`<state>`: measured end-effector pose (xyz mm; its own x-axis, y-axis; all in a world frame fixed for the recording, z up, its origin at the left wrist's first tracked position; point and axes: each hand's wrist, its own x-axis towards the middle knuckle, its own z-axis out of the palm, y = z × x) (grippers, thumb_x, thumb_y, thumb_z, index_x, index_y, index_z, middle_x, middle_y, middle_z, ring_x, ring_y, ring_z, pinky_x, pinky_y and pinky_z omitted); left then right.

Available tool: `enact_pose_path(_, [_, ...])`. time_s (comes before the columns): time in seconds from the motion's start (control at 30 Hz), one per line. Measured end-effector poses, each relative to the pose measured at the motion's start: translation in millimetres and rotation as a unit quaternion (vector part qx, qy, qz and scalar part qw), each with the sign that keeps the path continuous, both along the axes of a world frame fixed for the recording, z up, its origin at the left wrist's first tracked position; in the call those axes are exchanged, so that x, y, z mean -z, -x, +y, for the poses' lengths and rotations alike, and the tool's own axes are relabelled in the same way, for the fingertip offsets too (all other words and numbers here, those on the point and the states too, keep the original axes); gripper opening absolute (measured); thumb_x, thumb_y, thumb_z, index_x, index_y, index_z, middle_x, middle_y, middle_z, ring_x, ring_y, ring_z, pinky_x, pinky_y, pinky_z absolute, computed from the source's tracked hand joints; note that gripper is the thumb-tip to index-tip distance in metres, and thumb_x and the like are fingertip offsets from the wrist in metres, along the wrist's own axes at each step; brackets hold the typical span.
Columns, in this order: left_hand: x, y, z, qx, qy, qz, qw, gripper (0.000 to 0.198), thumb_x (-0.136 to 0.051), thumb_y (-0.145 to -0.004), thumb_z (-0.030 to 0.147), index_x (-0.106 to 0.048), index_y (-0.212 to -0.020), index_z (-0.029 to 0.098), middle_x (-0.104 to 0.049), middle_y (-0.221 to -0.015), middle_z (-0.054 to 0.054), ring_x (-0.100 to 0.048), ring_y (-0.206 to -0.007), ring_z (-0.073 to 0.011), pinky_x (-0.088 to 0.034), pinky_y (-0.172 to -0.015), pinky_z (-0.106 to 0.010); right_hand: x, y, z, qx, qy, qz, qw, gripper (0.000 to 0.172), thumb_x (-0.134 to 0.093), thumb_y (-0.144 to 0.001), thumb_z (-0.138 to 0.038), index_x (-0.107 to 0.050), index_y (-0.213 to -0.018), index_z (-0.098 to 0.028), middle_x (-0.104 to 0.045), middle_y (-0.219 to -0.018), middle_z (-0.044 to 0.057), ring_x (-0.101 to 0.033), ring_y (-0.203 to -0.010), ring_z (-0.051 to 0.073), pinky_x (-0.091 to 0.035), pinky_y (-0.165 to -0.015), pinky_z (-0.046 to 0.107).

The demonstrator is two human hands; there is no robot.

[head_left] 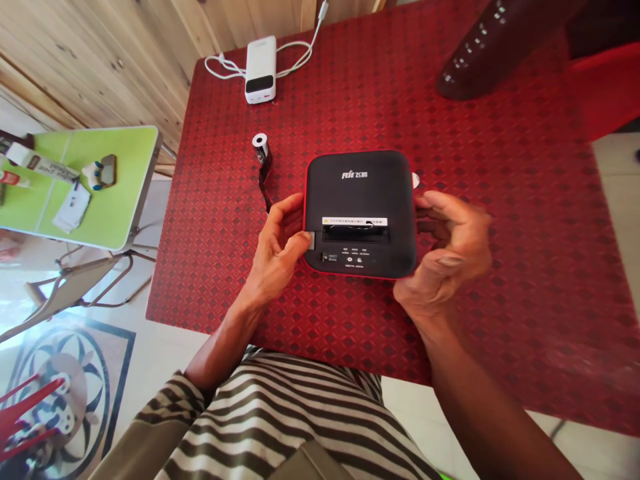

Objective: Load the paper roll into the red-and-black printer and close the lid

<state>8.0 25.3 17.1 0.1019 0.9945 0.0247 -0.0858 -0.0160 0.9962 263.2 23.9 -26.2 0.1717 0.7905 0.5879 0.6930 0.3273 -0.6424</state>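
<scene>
A black thermal printer (360,197) with red edges and a paper slot across its top is between my hands above the table. My left hand (277,257) grips its left side, the thumb pressing on a grey latch (311,241) near the corner. Curled around the right side is my right hand (445,250), its fingertips against the edge and the heel of the hand at the near right corner. Some of the right fingers are partly hidden. A small paper roll (261,148) with a dark strip trailing from it stands beyond my left hand.
The red patterned table (210,267) lies under everything. A white power bank (261,70) with a white cable (299,61) sits at the far left. A dark cylindrical object (480,60) is at the far right. A green table (120,213) with small items stands left.
</scene>
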Motion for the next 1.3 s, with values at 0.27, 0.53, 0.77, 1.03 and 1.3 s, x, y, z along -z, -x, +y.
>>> enact_pose_path(0.27, [2.6,-6,0,-0.006,-0.022,-0.008,1.000,0.066,-0.089,-0.114,0.064,-0.068,-0.169,0.033,-0.085,-0.177,-0.013,-0.076,-0.175,-0.0402,-0.065,-0.142,-0.059,-12.1,-1,6,0.017,-0.100,0.065,0.993,0.095,-0.023,-0.125,-0.096,-0.075,-0.157,-0.024,-0.089,-0.128,0.025,-0.092,-0.099,0.038,-0.064,-0.073,0.046])
enact_pose_path(0.53, [-1.6,-5,-8,-0.015,0.008,-0.020,1.000,0.066,-0.087,-0.115,0.063,-0.070,-0.173,0.037,-0.080,-0.186,-0.009,-0.073,-0.179,-0.0381,-0.058,-0.151,-0.059,-14.8,-10,3,0.013,-0.110,0.048,0.993,0.088,-0.025,-0.127,-0.091,-0.077,-0.161,-0.028,-0.088,-0.129,0.022,-0.091,-0.101,0.038,-0.065,-0.077,0.049])
enact_pose_path(0.77, [-2.0,-7,-6,-0.019,0.011,-0.019,1.000,0.065,-0.084,-0.117,0.070,-0.072,-0.171,0.036,-0.081,-0.184,-0.010,-0.073,-0.177,-0.0395,-0.059,-0.150,-0.061,-28.2,-15,9,-0.011,-0.172,0.050,0.984,0.072,-0.041,-0.132,-0.075,-0.095,-0.137,-0.027,-0.092,-0.110,0.016,-0.091,-0.092,0.034,-0.062,-0.070,0.044])
enact_pose_path(1.03, [-6.0,-11,-6,-0.035,0.002,-0.003,0.999,0.068,-0.087,-0.115,0.073,-0.072,-0.168,0.033,-0.086,-0.174,-0.012,-0.083,-0.159,-0.0380,-0.067,-0.137,-0.058,-51.5,-12,5,-0.016,-0.142,0.036,0.989,0.046,-0.064,-0.129,-0.060,-0.095,-0.119,-0.028,-0.095,-0.103,0.012,-0.091,-0.091,0.035,-0.068,-0.082,0.050])
enact_pose_path(1.3, [-4.2,-11,-8,-0.034,0.000,-0.006,0.999,0.068,-0.083,-0.118,0.078,-0.072,-0.169,0.036,-0.083,-0.179,-0.011,-0.079,-0.166,-0.0386,-0.062,-0.145,-0.060,-105.3,-4,42,-0.195,0.060,-0.230,0.952,0.024,-0.072,-0.125,-0.030,-0.095,-0.117,-0.029,-0.096,-0.117,0.009,-0.086,-0.113,0.034,-0.070,-0.105,0.053])
